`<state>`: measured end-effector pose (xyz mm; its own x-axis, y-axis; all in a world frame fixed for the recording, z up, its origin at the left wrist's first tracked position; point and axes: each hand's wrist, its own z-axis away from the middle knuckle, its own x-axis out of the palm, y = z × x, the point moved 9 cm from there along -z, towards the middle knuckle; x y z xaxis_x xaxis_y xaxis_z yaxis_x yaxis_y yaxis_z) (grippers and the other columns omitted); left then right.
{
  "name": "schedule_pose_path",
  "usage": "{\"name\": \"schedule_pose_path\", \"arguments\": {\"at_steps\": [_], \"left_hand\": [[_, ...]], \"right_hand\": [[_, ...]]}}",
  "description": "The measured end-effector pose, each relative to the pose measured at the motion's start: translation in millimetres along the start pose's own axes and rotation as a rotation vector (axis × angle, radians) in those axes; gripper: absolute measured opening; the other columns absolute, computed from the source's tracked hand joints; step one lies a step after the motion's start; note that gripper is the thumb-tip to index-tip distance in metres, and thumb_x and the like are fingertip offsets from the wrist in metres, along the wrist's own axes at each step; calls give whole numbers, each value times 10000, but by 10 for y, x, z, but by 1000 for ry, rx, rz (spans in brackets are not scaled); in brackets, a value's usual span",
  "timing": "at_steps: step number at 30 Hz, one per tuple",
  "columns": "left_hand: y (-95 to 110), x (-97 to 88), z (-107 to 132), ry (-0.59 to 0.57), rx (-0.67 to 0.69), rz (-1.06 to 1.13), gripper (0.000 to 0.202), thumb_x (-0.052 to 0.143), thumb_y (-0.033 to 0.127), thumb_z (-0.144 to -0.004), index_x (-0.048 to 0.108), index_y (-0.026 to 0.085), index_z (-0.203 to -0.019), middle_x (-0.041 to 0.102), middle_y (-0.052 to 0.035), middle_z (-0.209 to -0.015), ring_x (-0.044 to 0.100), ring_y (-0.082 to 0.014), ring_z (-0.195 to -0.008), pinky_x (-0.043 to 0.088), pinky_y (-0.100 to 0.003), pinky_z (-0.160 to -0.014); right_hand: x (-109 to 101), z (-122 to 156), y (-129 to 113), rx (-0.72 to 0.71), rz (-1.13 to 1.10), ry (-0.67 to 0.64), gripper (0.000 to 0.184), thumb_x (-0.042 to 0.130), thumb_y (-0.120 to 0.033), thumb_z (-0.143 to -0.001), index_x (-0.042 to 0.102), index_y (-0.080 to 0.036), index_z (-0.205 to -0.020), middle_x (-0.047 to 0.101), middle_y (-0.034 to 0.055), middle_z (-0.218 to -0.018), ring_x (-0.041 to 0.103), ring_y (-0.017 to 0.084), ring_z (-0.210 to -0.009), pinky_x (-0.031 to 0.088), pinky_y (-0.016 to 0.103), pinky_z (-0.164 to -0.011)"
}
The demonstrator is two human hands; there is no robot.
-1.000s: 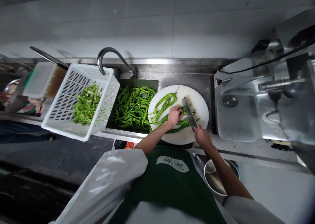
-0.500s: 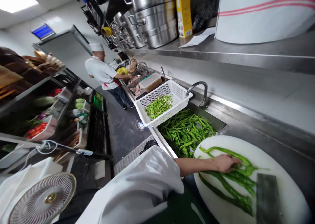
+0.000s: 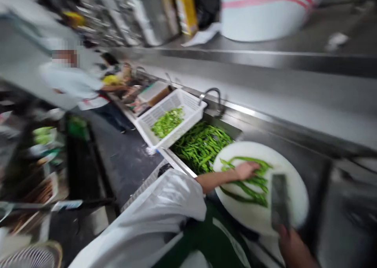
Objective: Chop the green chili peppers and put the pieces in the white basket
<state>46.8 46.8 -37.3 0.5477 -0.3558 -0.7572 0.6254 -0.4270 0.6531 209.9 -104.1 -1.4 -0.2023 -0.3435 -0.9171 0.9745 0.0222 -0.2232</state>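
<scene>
My left hand [image 3: 246, 169] lies on a bunch of long green peppers [image 3: 250, 183] on a round white cutting board [image 3: 291, 189], fingers curled over them. My right hand [image 3: 293, 246] grips the handle of a cleaver [image 3: 279, 201], whose blade rests flat on the board just right of the peppers. The picture is smeared by motion.
A sink [image 3: 203, 144] full of green peppers lies left of the board, under a tap [image 3: 212, 95]. A white slotted basket [image 3: 172, 118] with chopped green pieces rests on the sink's left rim. Another person [image 3: 76, 87] works farther along the counter. A steel shelf [image 3: 265, 59] runs above.
The view has swung from straight down onto the board to a sideways look along the counter. My left hand stays on the peppers; the cleaver now lies off them to the right.
</scene>
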Motion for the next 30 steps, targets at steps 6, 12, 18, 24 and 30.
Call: {"name": "schedule_pose_path", "arguments": {"at_steps": [6, 12, 18, 24, 30], "left_hand": [[-200, 19, -60, -28, 60, 51, 194, 642, 109, -906, 630, 175, -1088, 720, -108, -1131, 660, -250, -1048, 550, -397, -997], [-159, 52, -163, -36, -8, -46, 173, 664, 251, -954, 661, 206, -1120, 710, -87, -1146, 634, -247, -1070, 536, -363, -1003], [-248, -6, -112, -24, -174, -169, 260, 561, 260, -1009, 683, 181, -1224, 685, -133, -1221, 610, -278, -1125, 492, -406, -1060], [-90, 136, -33, 84, -159, -243, 452, 717, 442, -932, 651, 168, -1286, 589, -163, -1316, 553, -342, -1200, 478, -490, -1057], [-235, 179, -189, 182, -131, 54, 204, 538, 109, -963, 734, 163, -981, 630, -124, -1157, 653, -230, -1016, 554, -399, -998]], "right_hand": [[401, 286, 373, 291, -89, -82, 352, 347, -268, -1071, 668, -137, -1011, 741, 149, -898, 708, 260, -866, 429, 312, -718], [529, 313, 467, 277, -143, -84, 323, 335, -279, -1100, 622, -145, -1036, 710, 93, -843, 670, 213, -796, 336, 292, -674], [529, 324, 538, 297, -136, -82, 310, 359, -289, -1103, 625, -154, -1019, 711, 91, -862, 671, 218, -831, 317, 296, -683], [459, 318, 551, 317, -135, -130, 305, 376, -287, -1103, 640, -142, -1053, 727, 110, -906, 684, 226, -852, 324, 304, -693], [426, 313, 549, 311, -97, -162, 307, 364, -282, -1107, 631, -136, -1068, 734, 116, -895, 690, 239, -852, 317, 315, -687]]}}
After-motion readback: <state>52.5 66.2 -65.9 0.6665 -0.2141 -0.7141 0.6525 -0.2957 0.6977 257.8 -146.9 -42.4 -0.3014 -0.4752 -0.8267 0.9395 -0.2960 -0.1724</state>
